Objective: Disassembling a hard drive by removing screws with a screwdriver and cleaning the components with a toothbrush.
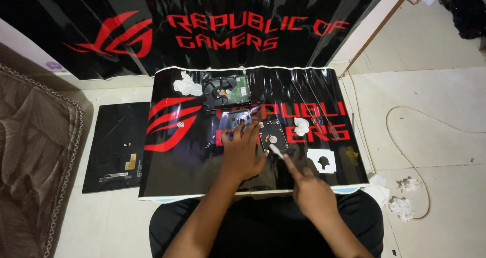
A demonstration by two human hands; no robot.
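Fingers of the right hand (313, 191) pinch a small white swab (276, 150), soft and light. The left hand (243, 152) lies flat, fingers spread, steadying the opened small hard drive (274, 135) on the glossy black counter (202, 182): rigid metal, delicate mirror platter, best gripped by its edges. Farther off lies a larger opened drive (226, 91).

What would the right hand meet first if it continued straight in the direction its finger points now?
Most likely the small opened hard drive. The right hand points up-left with a white swab-like stick, whose tip seems already on or just above the drive's edge; depth is unclear.
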